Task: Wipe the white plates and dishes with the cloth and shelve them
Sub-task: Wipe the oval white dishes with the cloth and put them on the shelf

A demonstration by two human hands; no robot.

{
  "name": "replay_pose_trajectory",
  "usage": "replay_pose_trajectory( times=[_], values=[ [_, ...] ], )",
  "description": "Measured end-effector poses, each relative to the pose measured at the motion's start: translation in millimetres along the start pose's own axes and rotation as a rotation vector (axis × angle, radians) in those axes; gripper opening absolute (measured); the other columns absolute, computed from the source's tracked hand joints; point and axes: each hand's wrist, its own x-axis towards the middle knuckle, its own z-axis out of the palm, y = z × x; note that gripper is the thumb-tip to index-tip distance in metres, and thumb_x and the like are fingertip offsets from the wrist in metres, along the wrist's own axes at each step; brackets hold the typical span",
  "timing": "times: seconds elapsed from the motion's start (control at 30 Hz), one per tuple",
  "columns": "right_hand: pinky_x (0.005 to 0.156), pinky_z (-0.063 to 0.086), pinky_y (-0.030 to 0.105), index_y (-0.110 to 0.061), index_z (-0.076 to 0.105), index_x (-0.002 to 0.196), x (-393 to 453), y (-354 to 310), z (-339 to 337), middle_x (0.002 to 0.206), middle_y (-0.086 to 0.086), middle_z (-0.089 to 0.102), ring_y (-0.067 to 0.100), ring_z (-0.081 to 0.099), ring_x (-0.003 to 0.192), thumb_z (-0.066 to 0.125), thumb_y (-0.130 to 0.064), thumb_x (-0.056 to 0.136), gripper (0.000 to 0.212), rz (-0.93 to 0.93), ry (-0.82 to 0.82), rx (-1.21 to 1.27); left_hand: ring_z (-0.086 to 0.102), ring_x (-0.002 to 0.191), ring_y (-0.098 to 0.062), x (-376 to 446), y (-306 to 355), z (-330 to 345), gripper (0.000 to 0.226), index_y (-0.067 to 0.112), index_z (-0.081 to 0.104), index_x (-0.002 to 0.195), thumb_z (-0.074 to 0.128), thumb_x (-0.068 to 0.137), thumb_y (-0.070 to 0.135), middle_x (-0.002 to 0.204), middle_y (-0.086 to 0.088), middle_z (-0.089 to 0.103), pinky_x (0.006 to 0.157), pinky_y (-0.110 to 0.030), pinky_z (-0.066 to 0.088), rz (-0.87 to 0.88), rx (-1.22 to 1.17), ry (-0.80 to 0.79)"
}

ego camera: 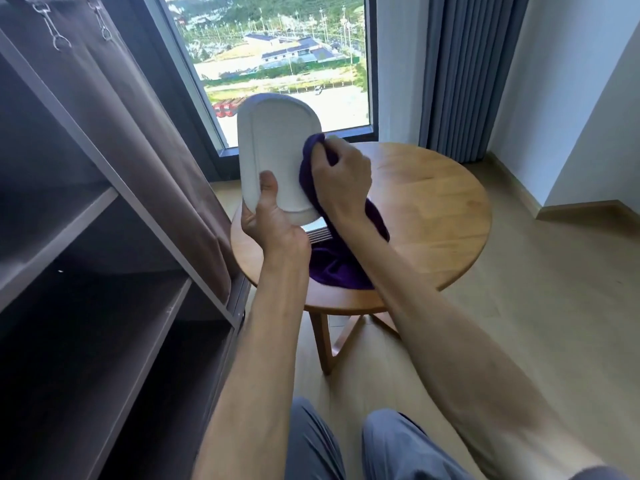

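A: What is the head view showing?

B: A person's left hand (268, 220) is gripping the lower edge of one white oblong ceramic dish (277, 157), thumb (268, 188) lying on the near face and the other fingers hidden behind it. The dish is being held on end, tilted, above the round wooden side table (433, 216).

A: And the other hand?

B: The right hand (341, 181) is bunching one dark purple cloth (346, 261), fingers curled round a fold and pressing it against the dish's right rim. The rest of the cloth is trailing down from those fingers onto the tabletop.

A: What could be going wrong from here?

B: In my judgement, the dish is hanging from a pinch at one end only; a firm rub near the far end could lever it out of the thumb's hold and drop it onto the table. The trailing cloth could also be dragging on the ribbed grey object (317, 233) just below the left wrist, which is too hidden to name.

A: Counts?

B: One dish in hand, one cloth, one table, two hands. Any further plates are not visible. The dark shelf unit (104, 237), left of the gripping hand, is showing several boards, apparently bare.
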Motion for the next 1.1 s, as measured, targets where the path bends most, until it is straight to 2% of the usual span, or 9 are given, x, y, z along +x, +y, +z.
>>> replay_pose_trajectory(
  times=[0.2,0.33,0.47,0.6,0.7,0.8,0.87,0.97,1.1],
  values=[
    [0.060,0.044,0.027,-0.026,0.048,0.065,-35,32,-2,0.056,-0.013,0.050,0.006,0.048,0.056,0.054,-0.029,0.094,0.030,0.029,0.002,0.051,0.073,0.096,-0.020,5,7,-5,0.019,0.021,0.070,0.104,0.081,0.088,0.019,0.101,0.001,0.074,0.076,-0.040,0.065,0.335,0.348,-0.120],
    [0.089,0.049,0.040,-0.015,0.060,0.109,-3,58,-29,0.104,0.002,0.066,0.024,0.062,0.102,0.054,-0.032,0.096,0.022,0.467,0.048,-0.107,0.066,0.088,-0.014,6,16,-27,0.028,0.012,0.067,0.100,0.075,0.091,0.037,0.088,0.008,0.064,0.065,-0.022,0.059,0.644,0.746,-0.250],
    [0.122,0.024,0.049,-0.010,0.047,0.145,13,57,-51,0.159,0.016,0.034,0.030,0.028,0.149,0.044,-0.009,0.087,0.058,0.515,0.141,-0.194,0.063,0.066,-0.013,7,24,-37,0.026,0.006,0.073,0.091,0.077,0.091,0.031,0.075,-0.001,0.064,0.052,-0.031,0.053,1.007,1.118,-0.447],
    [0.115,0.039,0.040,-0.007,0.060,0.138,12,34,-51,0.125,0.004,0.065,0.016,0.056,0.121,0.038,-0.012,0.088,0.054,0.461,0.055,0.371,0.071,0.067,-0.023,7,32,-39,0.010,0.002,0.079,0.090,0.080,0.088,0.012,0.086,-0.008,0.077,0.054,-0.037,0.058,1.331,1.284,-0.746],
    [0.111,0.043,0.038,-0.005,0.071,0.122,17,17,-44,0.120,0.005,0.070,0.018,0.060,0.118,0.039,-0.008,0.091,0.044,0.414,-0.050,0.351,0.076,0.078,-0.025,8,39,-44,0.008,0.002,0.080,0.090,0.078,0.091,0.010,0.092,-0.009,0.079,0.058,-0.039,0.060,1.430,1.368,-0.834],
    [0.093,0.047,0.035,-0.012,0.068,0.102,14,7,-35,0.105,0.004,0.068,0.019,0.061,0.101,0.040,-0.035,0.092,0.037,0.376,-0.117,0.312,0.077,0.085,-0.029,13,51,-50,0.008,0.001,0.079,0.089,0.076,0.092,0.009,0.094,-0.009,0.080,0.061,-0.042,0.062,1.486,1.421,-0.799],
    [0.080,0.048,0.037,-0.013,0.064,0.109,12,3,-27,0.095,0.001,0.063,0.021,0.061,0.091,0.044,-0.048,0.094,0.044,0.335,-0.260,0.176,0.076,0.090,-0.030,14,59,-54,0.007,0.002,0.079,0.087,0.078,0.090,0.007,0.094,-0.009,0.079,0.064,-0.044,0.063,1.543,1.441,-0.802],
    [0.061,0.057,0.030,-0.004,0.055,0.134,11,2,-10,0.110,0.011,0.063,0.022,0.065,0.086,0.046,-0.010,0.096,0.040,0.436,-0.384,0.233,0.071,0.109,-0.036,8,71,-57,0.012,0.004,0.080,0.087,0.086,0.084,0.014,0.110,-0.015,0.077,0.078,-0.054,0.063,1.562,1.531,-0.653],
    [0.059,0.058,0.029,-0.008,0.047,0.141,-10,-16,24,0.119,0.011,0.059,0.019,0.063,0.091,0.036,0.003,0.089,0.054,0.565,-0.304,0.501,0.030,0.149,-0.036,-9,83,-76,0.076,0.014,0.061,0.140,0.085,0.079,0.051,0.163,-0.019,0.030,0.110,-0.052,0.044,1.071,1.607,-0.106]
  ],
)
